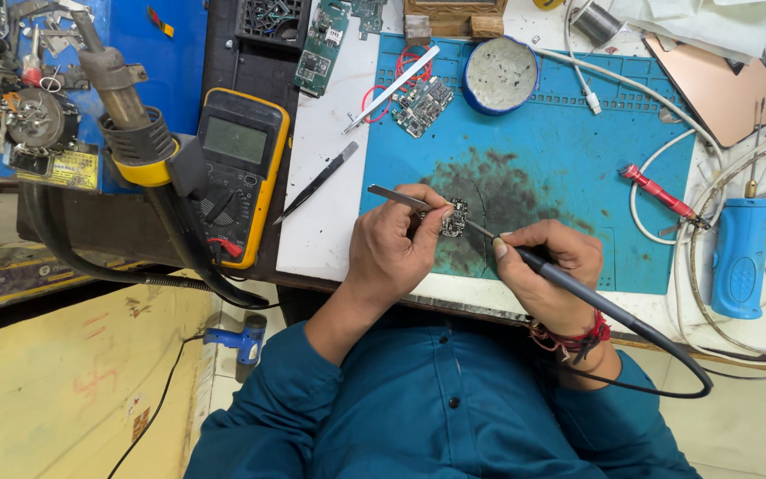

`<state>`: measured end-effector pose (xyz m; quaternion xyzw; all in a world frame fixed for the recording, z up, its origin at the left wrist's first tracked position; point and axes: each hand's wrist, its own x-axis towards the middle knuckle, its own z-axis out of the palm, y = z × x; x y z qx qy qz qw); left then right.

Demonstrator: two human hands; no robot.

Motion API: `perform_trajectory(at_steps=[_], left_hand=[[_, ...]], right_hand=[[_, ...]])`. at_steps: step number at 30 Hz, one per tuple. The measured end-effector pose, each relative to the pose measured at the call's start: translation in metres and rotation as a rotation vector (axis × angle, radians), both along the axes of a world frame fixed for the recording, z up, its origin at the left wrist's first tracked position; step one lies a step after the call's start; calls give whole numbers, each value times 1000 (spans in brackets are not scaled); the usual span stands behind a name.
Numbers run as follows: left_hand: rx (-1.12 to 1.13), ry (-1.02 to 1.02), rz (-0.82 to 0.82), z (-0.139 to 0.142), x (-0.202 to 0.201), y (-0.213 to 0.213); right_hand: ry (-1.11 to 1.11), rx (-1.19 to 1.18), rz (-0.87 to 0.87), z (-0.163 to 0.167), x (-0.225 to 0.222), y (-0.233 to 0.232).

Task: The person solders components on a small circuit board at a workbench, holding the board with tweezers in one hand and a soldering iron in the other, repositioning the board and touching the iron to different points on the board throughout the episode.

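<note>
Left hand (392, 253) pinches tweezers (398, 199); right hand (547, 270) holds soldering iron (569, 284), seemingly touching board (455, 218).

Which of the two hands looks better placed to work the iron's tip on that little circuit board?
Probably the right hand: it grips the soldering iron, tip at the small circuit board. The left hand holds tweezers there.

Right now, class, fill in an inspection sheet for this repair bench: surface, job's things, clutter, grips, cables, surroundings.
Surface: blue work mat with a dark scorched patch, on a white bench.
Job's things: small circuit board on the patch; tweezers and soldering iron meet at it.
Clutter: yellow multimeter, spare boards, round tin, blue-handled screwdriver, red probe.
Grips: left hand pinches the tweezers; right hand closed on the iron.
Cables: white cable loops at right; black iron lead.
Surroundings: hot-air nozzle, yellow panel below.
</note>
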<state>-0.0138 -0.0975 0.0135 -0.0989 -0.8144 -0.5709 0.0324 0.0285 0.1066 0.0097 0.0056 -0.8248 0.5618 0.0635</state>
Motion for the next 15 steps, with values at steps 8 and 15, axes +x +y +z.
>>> perform_trajectory(at_steps=[8, 15], left_hand=[[8, 21, -10, 0, -1, 0], [9, 36, -10, 0, 0, 0]], right_hand=[[-1, -30, -15, -2, 0, -1], [-16, -2, -1, -1, 1, 2]])
